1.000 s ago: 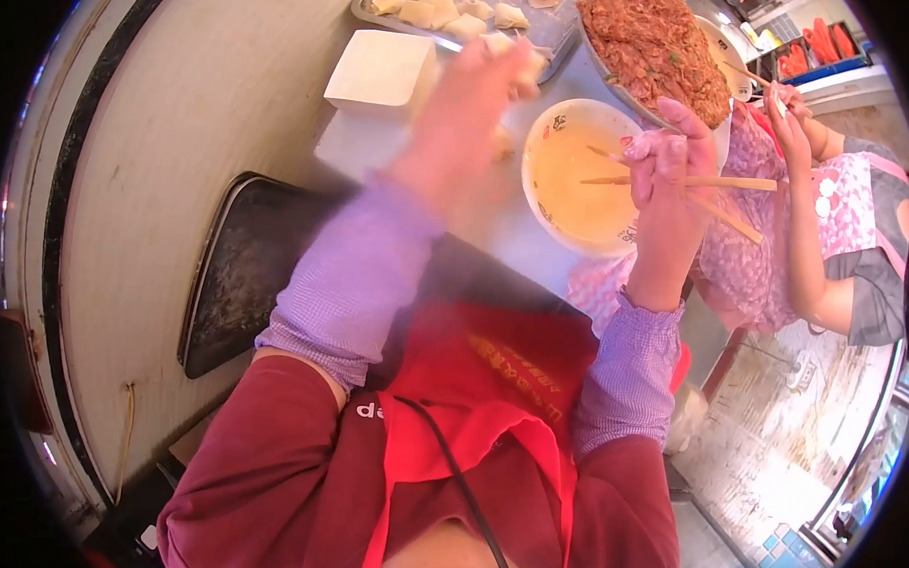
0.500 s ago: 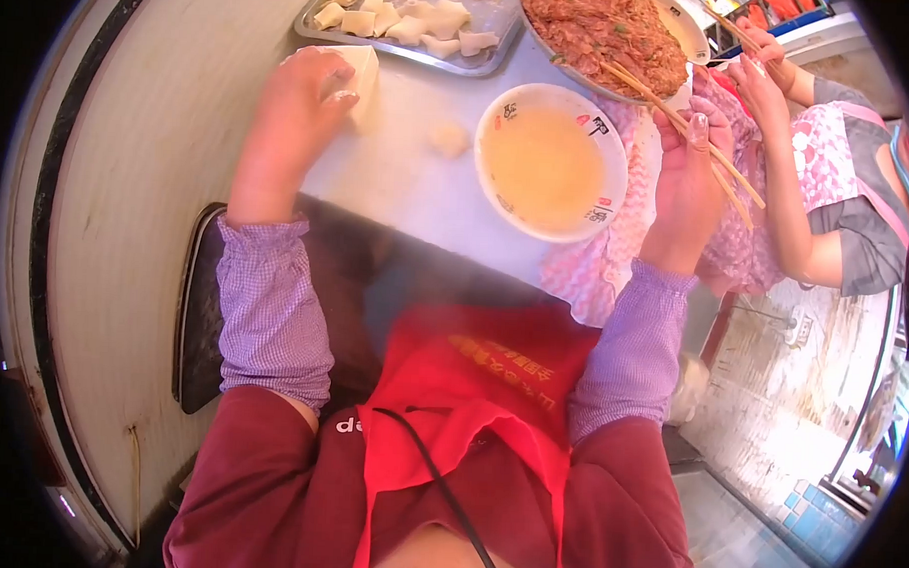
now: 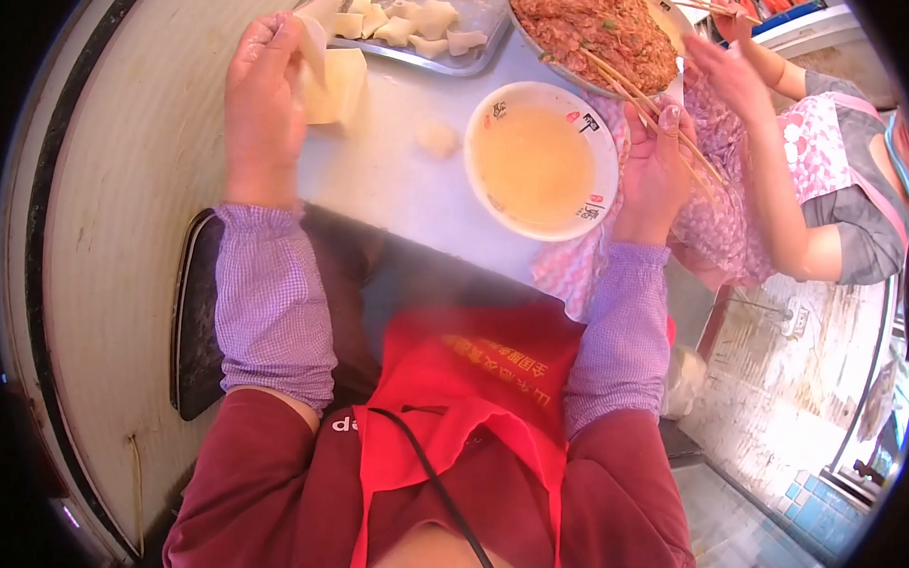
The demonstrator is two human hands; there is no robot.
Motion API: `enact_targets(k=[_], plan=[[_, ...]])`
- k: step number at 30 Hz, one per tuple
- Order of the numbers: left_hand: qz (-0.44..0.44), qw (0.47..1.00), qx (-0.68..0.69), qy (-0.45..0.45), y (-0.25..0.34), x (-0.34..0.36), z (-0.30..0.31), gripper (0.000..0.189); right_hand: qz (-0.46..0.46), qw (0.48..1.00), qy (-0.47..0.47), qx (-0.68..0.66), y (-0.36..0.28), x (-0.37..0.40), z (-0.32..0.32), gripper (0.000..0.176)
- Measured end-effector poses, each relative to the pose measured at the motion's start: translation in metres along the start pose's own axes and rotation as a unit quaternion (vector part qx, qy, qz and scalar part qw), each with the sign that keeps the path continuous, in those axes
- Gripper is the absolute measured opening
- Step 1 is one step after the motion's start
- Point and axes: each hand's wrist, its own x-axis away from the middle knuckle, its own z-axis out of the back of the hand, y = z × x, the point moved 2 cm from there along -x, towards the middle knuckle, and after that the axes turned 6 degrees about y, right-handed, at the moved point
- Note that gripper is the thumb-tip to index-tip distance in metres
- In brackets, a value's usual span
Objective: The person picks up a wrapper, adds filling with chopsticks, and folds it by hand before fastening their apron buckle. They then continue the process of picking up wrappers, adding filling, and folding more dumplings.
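Note:
My left hand (image 3: 264, 107) is closed on a thin dumpling wrapper (image 3: 311, 51), pinched between thumb and fingers. Just beside it, a stack of square wrappers (image 3: 339, 90) sits on the white table. In my right hand (image 3: 656, 176) is a pair of chopsticks (image 3: 622, 87), whose tips reach the edge of the minced meat filling (image 3: 596, 27). That filling is heaped in a large metal bowl at the top. Between my hands stands a white bowl (image 3: 609, 154) of cloudy yellowish liquid (image 3: 534, 162). A small pale lump (image 3: 438, 139) lies left of this bowl.
A metal tray (image 3: 488, 53) of several folded wontons (image 3: 431, 21) lies beyond the wrapper stack. A pink patterned cloth (image 3: 573, 273) hangs by the table's right edge. At the right, a co-worker's hand (image 3: 730, 78) is near the filling. A wall (image 3: 126, 222) runs along my left.
My left hand has turned upright and lifted a wrapper off the stack. My right hand, still with the chopsticks, has shifted slightly left. The co-worker's nearer hand has moved toward the filling.

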Motion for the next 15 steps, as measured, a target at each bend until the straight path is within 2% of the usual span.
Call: enact_targets(k=[1,2,3,4,5,6,9,10,12,13,15], plan=[[0.062,0.988,0.139,0.004,-0.006,0.000,-0.006,0.030,-0.009,1.000,0.000,-0.002,0.002,0.001,0.000,0.020],[0.123,0.954,0.274,0.008,-0.012,0.000,-0.012,0.041,-0.018,1.000,0.001,-0.004,0.003,0.001,-0.001,0.021],[0.123,0.954,0.274,0.008,-0.020,0.000,-0.016,0.041,-0.017,1.000,0.001,-0.003,0.003,0.002,-0.002,0.021],[0.191,0.888,0.411,-0.072,-0.030,0.001,-0.024,0.044,-0.021,1.000,0.002,0.002,0.003,0.002,-0.002,0.021],[0.252,0.793,0.534,-0.149,-0.034,0.005,-0.034,0.048,-0.025,1.000,0.004,0.007,0.003,0.003,-0.003,0.021],[0.276,0.822,0.492,-0.080,-0.029,0.015,-0.051,0.048,-0.025,1.000,0.004,0.007,0.003,0.003,-0.002,0.021],[0.321,0.877,0.356,-0.025,-0.041,0.033,-0.088,0.042,-0.031,0.999,-0.017,-0.001,0.003,0.005,-0.004,0.021],[0.321,0.877,0.356,-0.025,-0.065,0.032,-0.090,0.042,-0.030,0.999,-0.009,0.011,0.002,0.006,-0.006,0.023],[0.225,0.927,0.282,-0.102,-0.125,0.025,-0.092,0.041,-0.030,0.999,-0.001,0.023,0.002,0.007,-0.009,0.025],[0.235,0.907,0.333,-0.110,-0.122,0.031,-0.104,0.046,-0.026,0.999,-0.004,0.036,0.002,0.007,-0.011,0.023],[0.227,0.915,0.313,-0.115,-0.133,0.032,-0.119,0.048,-0.023,0.998,-0.007,0.050,0.001,0.009,-0.016,0.021]])
